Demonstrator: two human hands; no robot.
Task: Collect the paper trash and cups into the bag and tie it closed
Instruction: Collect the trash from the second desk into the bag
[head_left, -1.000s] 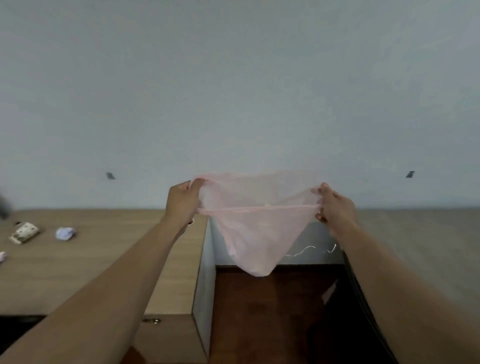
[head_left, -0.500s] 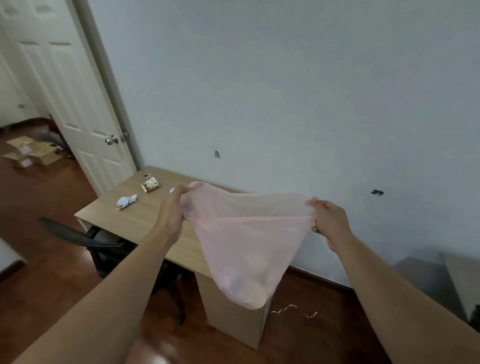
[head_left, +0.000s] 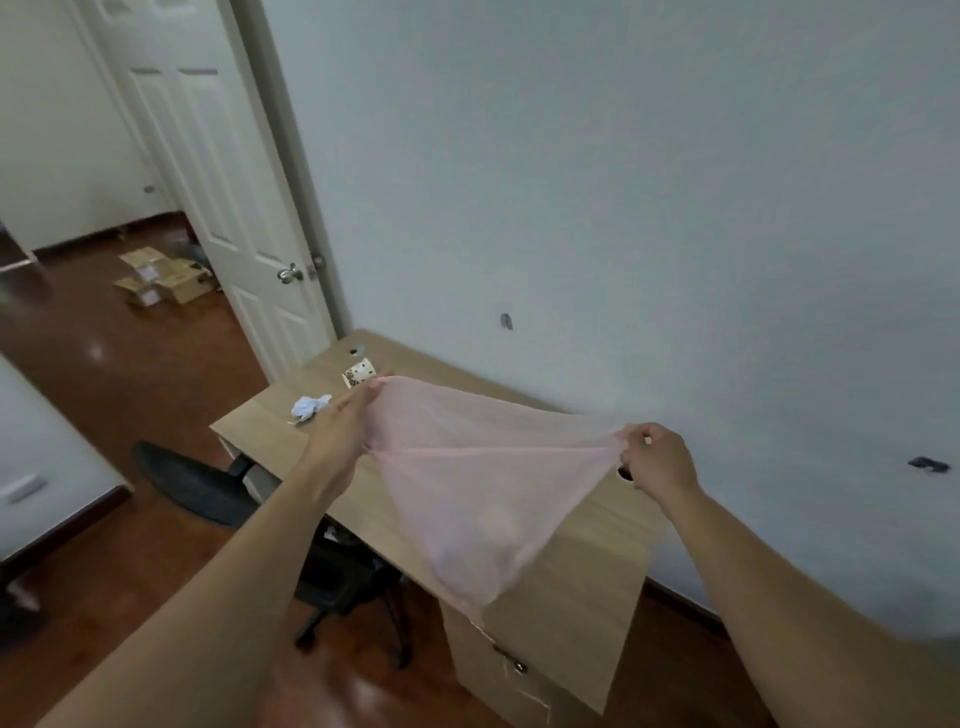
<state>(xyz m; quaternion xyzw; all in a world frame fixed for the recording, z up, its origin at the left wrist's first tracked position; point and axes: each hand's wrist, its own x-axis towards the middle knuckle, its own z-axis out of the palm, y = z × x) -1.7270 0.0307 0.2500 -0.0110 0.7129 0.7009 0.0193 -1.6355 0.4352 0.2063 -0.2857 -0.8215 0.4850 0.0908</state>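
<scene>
Head view: left hand (head_left: 345, 423) and right hand (head_left: 657, 460) pinching thin pink bag (head_left: 467, 493) taut above desk (head_left: 431, 366), cup (head_left: 358, 372) and crumpled paper (head_left: 309, 406) on desk's far end, bag liable to tear or slip if pulled harder.

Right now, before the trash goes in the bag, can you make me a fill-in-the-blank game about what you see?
1. The left hand and the right hand stretch a thin ___ bag between them.
2. The spotted paper cup lies on its ___ on the desk.
3. The crumpled paper lies on the desk, ___ the bag, not in it.
Missing words: pink; side; outside.
</scene>
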